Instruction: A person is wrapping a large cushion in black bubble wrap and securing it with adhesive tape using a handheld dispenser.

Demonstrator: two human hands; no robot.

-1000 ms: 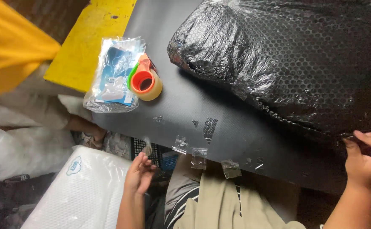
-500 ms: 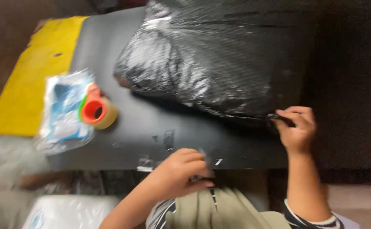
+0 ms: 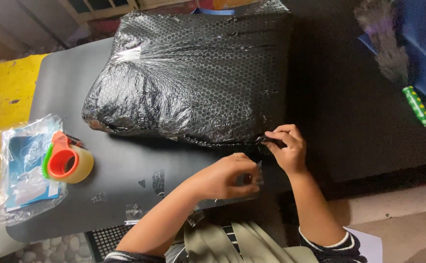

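In the head view, a bulky parcel point(image 3: 193, 78) in black bubble wrap is lying toward the far edge of the dark table point(image 3: 115, 170). The right hand point(image 3: 286, 146) is pinching the wrap's loose flap at the parcel's near edge, fingers closed on it. The left hand point(image 3: 225, 178) is holding a clear tape strip point(image 3: 257, 173) between curled fingers, just beside that flap. Sealing seems underway; pressing it flat needs the flap held taut. A tape dispenser point(image 3: 67, 163) is sitting near the left edge.
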